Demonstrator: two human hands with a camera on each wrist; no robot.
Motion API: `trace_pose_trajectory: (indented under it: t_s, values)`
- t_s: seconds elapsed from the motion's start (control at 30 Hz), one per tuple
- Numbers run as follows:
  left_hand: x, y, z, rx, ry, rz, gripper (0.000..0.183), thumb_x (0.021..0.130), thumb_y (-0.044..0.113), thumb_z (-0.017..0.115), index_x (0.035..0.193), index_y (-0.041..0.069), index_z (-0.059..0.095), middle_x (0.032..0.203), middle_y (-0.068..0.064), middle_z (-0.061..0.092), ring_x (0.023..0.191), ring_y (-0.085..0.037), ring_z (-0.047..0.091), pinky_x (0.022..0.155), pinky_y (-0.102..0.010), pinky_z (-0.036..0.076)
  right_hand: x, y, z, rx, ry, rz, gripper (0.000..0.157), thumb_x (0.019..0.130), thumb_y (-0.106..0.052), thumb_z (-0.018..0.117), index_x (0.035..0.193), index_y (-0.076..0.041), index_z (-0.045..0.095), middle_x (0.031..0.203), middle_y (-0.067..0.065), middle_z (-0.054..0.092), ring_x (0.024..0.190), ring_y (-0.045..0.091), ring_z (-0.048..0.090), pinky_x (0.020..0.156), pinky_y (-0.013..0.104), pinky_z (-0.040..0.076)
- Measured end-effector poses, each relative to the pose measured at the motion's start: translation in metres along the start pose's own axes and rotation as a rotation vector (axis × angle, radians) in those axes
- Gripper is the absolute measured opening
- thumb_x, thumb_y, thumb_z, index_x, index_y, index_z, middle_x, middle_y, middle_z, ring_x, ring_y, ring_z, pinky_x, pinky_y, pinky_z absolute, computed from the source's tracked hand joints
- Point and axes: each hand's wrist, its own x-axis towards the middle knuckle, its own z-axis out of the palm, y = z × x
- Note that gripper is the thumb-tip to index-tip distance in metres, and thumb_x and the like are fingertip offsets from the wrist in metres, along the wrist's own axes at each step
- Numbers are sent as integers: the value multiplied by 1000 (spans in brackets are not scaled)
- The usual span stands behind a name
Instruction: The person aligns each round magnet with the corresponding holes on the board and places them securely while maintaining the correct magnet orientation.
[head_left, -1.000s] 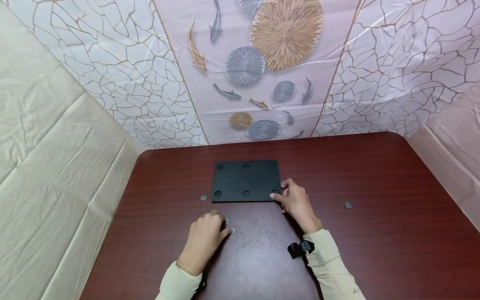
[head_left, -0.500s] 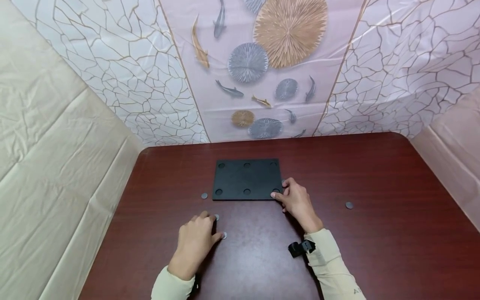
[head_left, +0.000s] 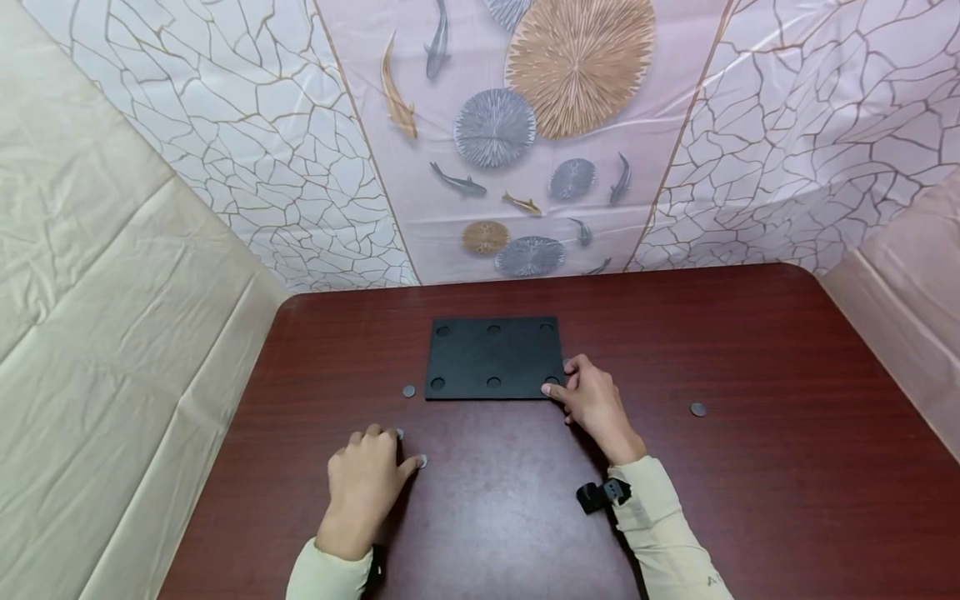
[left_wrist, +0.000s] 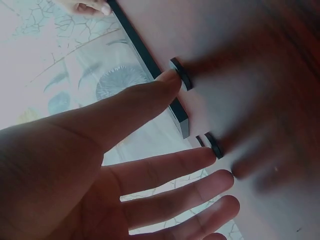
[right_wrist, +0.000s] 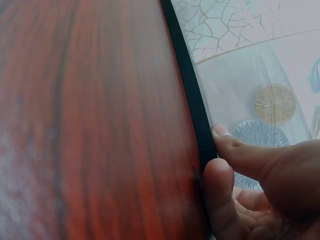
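In the head view my left hand (head_left: 363,479) is palm down at the near left, fingers spread. Its thumb touches one small grey disc (head_left: 423,461) and its index fingertip another disc (head_left: 400,434); the left wrist view shows this thumb disc (left_wrist: 181,74) and index disc (left_wrist: 213,145) standing apart. A black rectangular board (head_left: 495,357) with several round recesses lies behind. My right hand (head_left: 596,408) grips the board's near right corner between thumb and fingers. Next to its index finger part of a grey disc (head_left: 567,362) shows; whether it is touched, I cannot tell.
A loose grey disc (head_left: 408,391) lies just left of the board, and another disc (head_left: 698,409) farther right. All sit on a dark red wooden table (head_left: 787,350). Patterned cloth (head_left: 480,125) hangs behind the table's back edge, with plain cloth at the sides.
My left hand has slid leftward across the table, and the two discs at its thumb and index finger have moved with it. The right hand and board stay in place.
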Motion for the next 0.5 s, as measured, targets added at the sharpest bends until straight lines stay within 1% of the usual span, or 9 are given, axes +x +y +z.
trace_pose_trajectory:
  t_s: [0.1, 0.23, 0.37, 0.43, 0.5]
  values:
    - [1, 0, -1, 14, 62, 12, 48, 75, 50, 93, 90, 7, 78, 78, -8, 64, 65, -31, 61, 46, -43, 47, 1, 0, 0, -2, 0, -1, 42, 98, -21, 79, 124, 0, 54, 94, 11, 59, 54, 17, 63, 55, 34, 56]
    - [5, 1, -2, 35, 157, 38, 50, 72, 50, 95, 76, 7, 70, 69, -7, 57, 58, -29, 56, 41, -39, 42, 2, -1, 0, -3, 1, 5, 42, 98, -21, 79, 124, -1, 54, 95, 11, 60, 55, 17, 64, 55, 34, 56]
    - [13, 2, -4, 43, 212, 59, 48, 74, 48, 95, 81, 6, 72, 70, -9, 59, 58, -29, 56, 41, -38, 42, 2, 0, 1, 11, -8, 17, 41, 98, -22, 79, 124, -1, 54, 95, 11, 60, 58, 18, 64, 56, 34, 57]
    - [21, 2, -4, 32, 217, 68, 48, 75, 47, 95, 86, 5, 74, 72, -10, 61, 61, -29, 58, 42, -38, 44, 1, 1, 1, 12, -15, 20, 41, 98, -22, 79, 125, -1, 54, 95, 12, 60, 57, 18, 64, 56, 34, 57]
    - [29, 2, -5, 4, 199, 69, 50, 78, 47, 94, 95, 4, 76, 77, -11, 64, 66, -31, 61, 46, -40, 48, 1, 2, 0, 3, -16, 19, 41, 98, -22, 79, 124, -1, 54, 94, 11, 60, 56, 18, 64, 56, 34, 56]
